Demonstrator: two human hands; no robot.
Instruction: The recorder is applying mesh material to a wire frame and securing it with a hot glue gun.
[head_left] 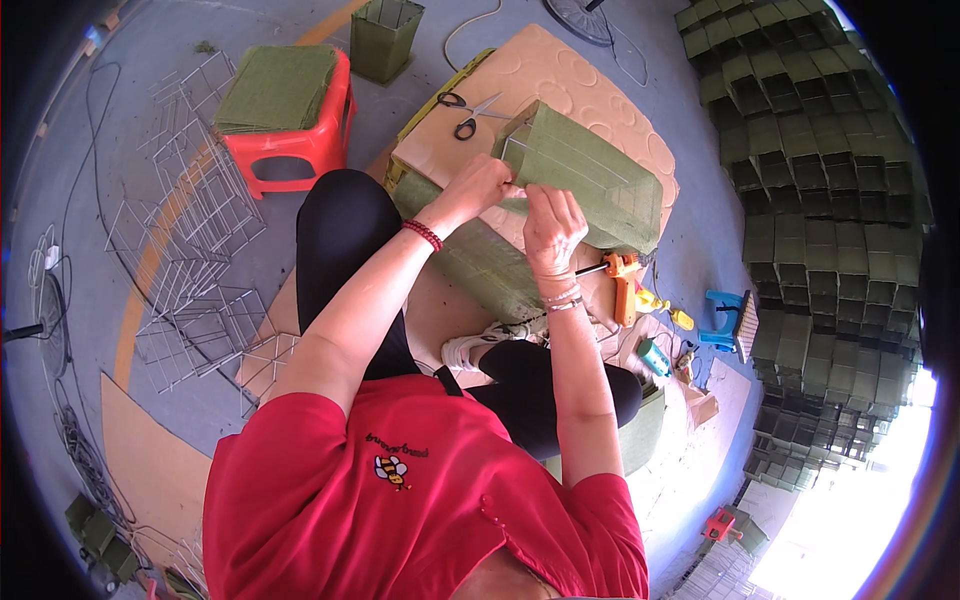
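A tapered green fabric-covered box [590,175] lies on its side on the work surface, thin wire showing along its open end. My left hand [480,188] and my right hand [555,228] meet at the near edge of that open end. Both sets of fingers are closed in a pinch, tips almost touching; whatever is between them is too small to make out. Black-handled scissors [466,122] lie with blades apart just beyond the box. An orange glue gun [624,290] sits beside my right wrist. Below my forearms is another green fabric piece [485,268], partly hidden.
A red stool [290,155] at far left carries stacked green fabric sheets [278,88]. Bare wire frames [190,230] crowd the left floor. One green box [385,40] stands at the back. Many stacked green boxes [800,200] line the right, near a blue stool [722,320].
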